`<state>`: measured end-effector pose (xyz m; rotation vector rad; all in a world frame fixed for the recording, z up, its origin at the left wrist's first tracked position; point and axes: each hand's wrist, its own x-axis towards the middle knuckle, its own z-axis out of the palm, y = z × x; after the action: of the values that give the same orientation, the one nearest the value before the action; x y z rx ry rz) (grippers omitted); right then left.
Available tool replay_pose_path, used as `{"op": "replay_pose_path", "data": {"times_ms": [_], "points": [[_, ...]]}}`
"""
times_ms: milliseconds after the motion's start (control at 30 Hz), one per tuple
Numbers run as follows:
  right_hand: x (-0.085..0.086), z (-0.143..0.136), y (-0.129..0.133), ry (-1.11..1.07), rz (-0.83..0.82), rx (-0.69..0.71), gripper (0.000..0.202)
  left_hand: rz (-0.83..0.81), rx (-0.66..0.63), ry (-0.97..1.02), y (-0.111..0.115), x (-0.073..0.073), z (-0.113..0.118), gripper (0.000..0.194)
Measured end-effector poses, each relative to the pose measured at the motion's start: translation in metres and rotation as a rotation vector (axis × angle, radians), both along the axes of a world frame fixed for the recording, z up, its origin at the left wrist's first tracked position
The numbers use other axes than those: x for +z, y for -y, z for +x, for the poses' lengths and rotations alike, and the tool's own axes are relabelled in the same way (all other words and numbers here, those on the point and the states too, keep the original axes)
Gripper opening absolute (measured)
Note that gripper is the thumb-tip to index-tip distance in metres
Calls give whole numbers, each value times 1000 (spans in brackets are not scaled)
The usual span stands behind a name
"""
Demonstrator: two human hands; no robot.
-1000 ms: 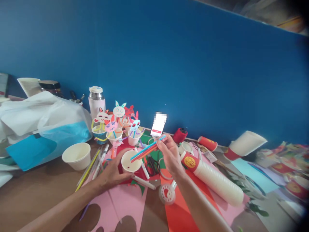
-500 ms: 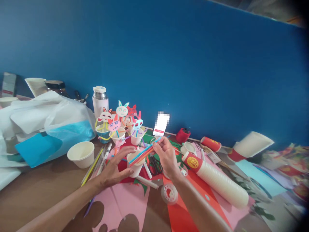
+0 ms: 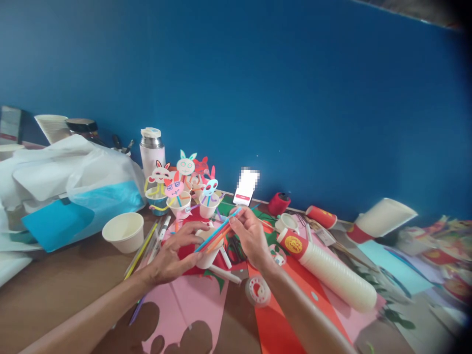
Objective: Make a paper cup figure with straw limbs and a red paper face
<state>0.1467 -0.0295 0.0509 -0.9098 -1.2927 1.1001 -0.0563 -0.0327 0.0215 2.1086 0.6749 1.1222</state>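
Since a second ago: left hand (image 3: pixel 173 253) has come off the white cup (image 3: pixel 205 261) and is now up at the lower ends of the coloured sticks (image 3: pixel 217 234). Cup is left standing, unheld. In effect, attention has shifted from cup to sticks, with both hands now at the bundle.

Left to right:

- Far left: plastic bag (image 3: pixel 79 157), with a cream bowl (image 3: pixel 123 236) just beside it on the bare tabletop.
- Next: flask (image 3: pixel 152 152) behind a cluster of cups carrying paper animal-face figures (image 3: pixel 174 188).
- Left hand: fingers and thumb parted around the lower stick ends. Can't tell if it touches them; no firm grip visible.
- White cup: upright on red paper, behind and below the sticks, partly hidden by them and the left hand.
- Sticks: blue, red and orange, bunched, tilted, lower ends toward the left hand, in front of the cup in this view; none seen standing in it.
- Right hand (image 3: pixel 251 236): pinching the upper ends between thumb and fingers. This is the only clear hold.
- Beyond it: phone (image 3: pixel 244 191) propped near the blue wall.
- Right: long cup stack (image 3: pixel 337 273) lying on its side, well apart from the sticks.
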Motion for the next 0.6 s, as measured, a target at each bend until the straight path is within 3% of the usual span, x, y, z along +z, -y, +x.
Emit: {"op": "replay_pose_path", "data": {"times_ms": [233,433,500,600], "points": [[8,4,2,18,-18,85,23,-33,-45,-10,-5,4,-9,23],[13,8,5,39,-148,291,30,109,80,-32,-19,8,-21,21],[13,6,6,54,-185,335,28,55,99,4,-21,9,-24,17],[12,3,8,111,-202,325,22,-205,125,116,-19,10,-24,13]]}}
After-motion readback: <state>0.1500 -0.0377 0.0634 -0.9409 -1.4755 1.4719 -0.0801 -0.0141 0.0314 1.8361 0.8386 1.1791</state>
